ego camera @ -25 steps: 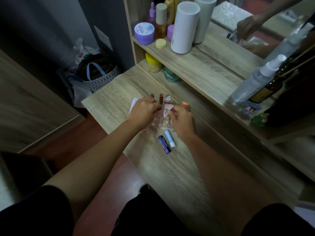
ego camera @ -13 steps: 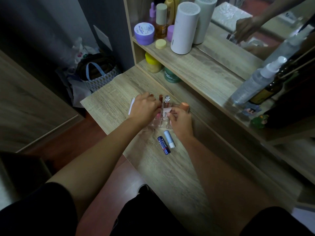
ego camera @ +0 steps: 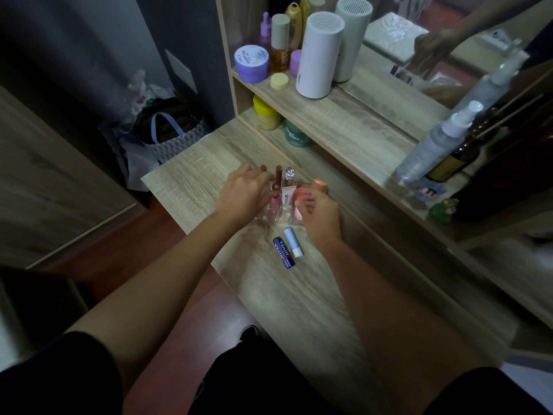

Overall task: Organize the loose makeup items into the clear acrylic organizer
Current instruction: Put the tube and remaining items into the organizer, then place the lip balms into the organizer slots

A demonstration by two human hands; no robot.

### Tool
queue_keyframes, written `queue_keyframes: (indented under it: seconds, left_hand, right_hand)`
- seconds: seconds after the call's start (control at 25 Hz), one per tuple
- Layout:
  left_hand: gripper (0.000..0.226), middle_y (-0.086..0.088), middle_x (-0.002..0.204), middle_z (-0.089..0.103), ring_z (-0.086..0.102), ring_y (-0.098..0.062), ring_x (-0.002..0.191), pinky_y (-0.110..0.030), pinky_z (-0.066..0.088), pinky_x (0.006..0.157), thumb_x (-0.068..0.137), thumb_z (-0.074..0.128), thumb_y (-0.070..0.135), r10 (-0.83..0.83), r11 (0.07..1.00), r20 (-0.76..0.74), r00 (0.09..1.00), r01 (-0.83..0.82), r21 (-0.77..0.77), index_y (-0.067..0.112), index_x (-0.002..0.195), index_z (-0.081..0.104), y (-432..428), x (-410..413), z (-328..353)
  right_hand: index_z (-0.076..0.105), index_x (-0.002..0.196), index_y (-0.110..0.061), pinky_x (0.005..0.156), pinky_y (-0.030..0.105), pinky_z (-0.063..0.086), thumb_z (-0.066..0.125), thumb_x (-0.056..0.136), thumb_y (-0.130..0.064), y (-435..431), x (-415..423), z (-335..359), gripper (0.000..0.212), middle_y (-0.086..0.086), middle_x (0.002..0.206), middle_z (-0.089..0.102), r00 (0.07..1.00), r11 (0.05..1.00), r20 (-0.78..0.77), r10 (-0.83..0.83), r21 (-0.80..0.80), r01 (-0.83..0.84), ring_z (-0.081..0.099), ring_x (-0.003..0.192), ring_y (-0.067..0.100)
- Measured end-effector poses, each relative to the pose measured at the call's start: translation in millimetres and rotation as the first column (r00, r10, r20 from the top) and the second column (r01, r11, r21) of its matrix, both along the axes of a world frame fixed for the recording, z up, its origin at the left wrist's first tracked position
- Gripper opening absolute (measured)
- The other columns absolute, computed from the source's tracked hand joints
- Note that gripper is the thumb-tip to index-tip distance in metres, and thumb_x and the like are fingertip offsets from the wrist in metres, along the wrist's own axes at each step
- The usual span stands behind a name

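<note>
Mid-frame, we've got our left hand (ego camera: 244, 195) and right hand (ego camera: 318, 212) loosely cupping the clear organizer (ego camera: 279, 209) between them, grip unclear, two lip balms (ego camera: 288, 247) lying just below.

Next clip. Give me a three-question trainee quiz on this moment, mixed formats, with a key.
1. True or false: the dark blue lip balm already stands inside the clear acrylic organizer.
2. Multiple choice: the pale blue stick lies (A) on the upper shelf, (B) on the desk beside the dark blue lip balm, (C) in the left hand.
3. Fill in: the right hand is at the organizer's ____ side, seen from the camera.

Key: 1 false, it lies flat on the desk in front of the organizer. 2 B. 3 right.
</note>
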State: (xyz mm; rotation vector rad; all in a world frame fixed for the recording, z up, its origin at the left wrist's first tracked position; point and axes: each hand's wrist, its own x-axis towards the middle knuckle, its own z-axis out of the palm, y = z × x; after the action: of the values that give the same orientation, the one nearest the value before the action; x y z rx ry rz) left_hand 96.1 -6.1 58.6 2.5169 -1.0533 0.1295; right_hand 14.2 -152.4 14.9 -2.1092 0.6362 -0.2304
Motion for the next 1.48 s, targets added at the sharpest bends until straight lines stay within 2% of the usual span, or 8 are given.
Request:
queue_keyframes:
  seconds: [0.2,0.4,0.6,0.8,0.92,1.08,1.28,1.48]
  left_hand:
    - [0.010,-0.014,0.079,0.073,0.064,-0.026,0.069,-0.029,0.047,0.067,0.084,0.065,0.013,0.076,0.986,-0.316,0.946,-0.119,-0.120,0.004,0.086,0.069,21.1,-44.1,-29.7]
    - [0.025,-0.017,0.084,0.074,0.068,-0.029,0.078,-0.034,0.055,0.077,0.083,0.066,0.029,0.319,0.901,-0.717,0.620,-0.432,0.027,0.004,0.084,0.067,4.2,-66.3,-67.1]
    - [0.023,-0.017,0.080,0.072,0.068,-0.028,0.076,-0.037,0.056,0.078,0.074,0.074,0.026,0.400,0.846,-0.776,0.487,-0.523,0.108,0.004,0.075,0.067,-8.4,-60.1,-77.4]
    - [0.016,-0.006,0.054,0.062,0.057,-0.006,0.035,-0.017,0.050,0.043,0.072,0.072,0.012,0.362,0.796,-0.857,0.367,-0.600,0.080,0.011,0.059,0.064,-2.1,-52.8,-72.2]
    - [0.013,0.005,0.049,0.064,0.058,0.001,0.039,-0.012,0.048,0.043,0.073,0.070,0.013,0.334,0.797,-0.854,0.398,-0.603,0.031,0.013,0.061,0.068,13.5,-46.5,-66.8]
    - [0.008,-0.003,0.074,0.069,0.064,-0.013,0.067,-0.022,0.056,0.069,0.079,0.069,0.011,0.165,0.792,-0.884,0.437,-0.593,-0.145,0.008,0.086,0.073,42.1,-27.8,-56.2]
    - [0.014,-0.001,0.077,0.069,0.064,-0.005,0.069,-0.011,0.052,0.068,0.078,0.072,0.012,0.154,0.757,-0.747,0.647,-0.563,-0.332,0.015,0.092,0.071,50.3,-0.1,-37.1]
    - [0.021,0.007,0.079,0.069,0.061,0.012,0.067,0.003,0.044,0.067,0.078,0.071,0.014,0.172,0.860,-0.537,0.826,-0.392,-0.328,0.014,0.099,0.071,40.7,2.1,-35.7]
  right_hand:
    - [0.069,0.098,-0.005,0.077,0.034,0.056,0.063,0.084,-0.008,-0.7,-30.1,-15.2,0.015,0.017,0.093,0.074,0.990,0.982,-0.072,0.121,-0.135,-0.130,0.069,0.081,0.028]
    - [0.066,0.098,-0.002,0.084,0.043,0.054,0.070,0.079,-0.012,6.0,-43.3,-38.7,0.022,0.020,0.094,0.073,0.960,0.986,-0.230,0.161,-0.010,-0.168,0.068,0.087,0.033]
    - [0.067,0.098,0.000,0.085,0.044,0.053,0.072,0.076,-0.010,8.2,-36.7,-48.0,0.024,0.021,0.095,0.073,0.948,0.989,-0.283,0.145,0.066,-0.131,0.067,0.091,0.033]
    - [0.067,0.104,0.000,0.077,0.031,0.047,0.069,0.078,-0.010,6.6,-36.5,-50.2,0.028,0.006,0.069,0.067,0.948,0.989,-0.286,0.141,0.086,-0.121,0.057,0.076,0.017]
    - [0.066,0.100,0.002,0.078,0.032,0.051,0.065,0.080,-0.007,9.3,-39.0,-43.9,0.022,0.015,0.083,0.071,0.954,0.977,-0.226,0.195,0.134,-0.168,0.063,0.078,0.022]
    - [0.066,0.105,-0.006,0.055,-0.002,0.044,0.070,0.079,-0.007,12.1,-40.4,-25.0,0.026,0.006,0.090,0.070,0.994,0.961,-0.057,0.091,0.265,-0.072,0.061,0.068,0.003]
    - [0.066,0.098,-0.009,0.070,0.018,0.055,0.074,0.076,-0.013,23.5,-15.7,-9.6,0.023,0.007,0.094,0.072,0.990,0.978,0.115,-0.080,0.203,0.055,0.067,0.078,0.010]
    - [0.066,0.100,-0.010,0.070,0.006,0.053,0.072,0.077,-0.004,38.9,3.2,-20.4,0.025,0.008,0.096,0.070,0.981,0.973,0.184,-0.063,0.231,0.020,0.067,0.077,0.002]
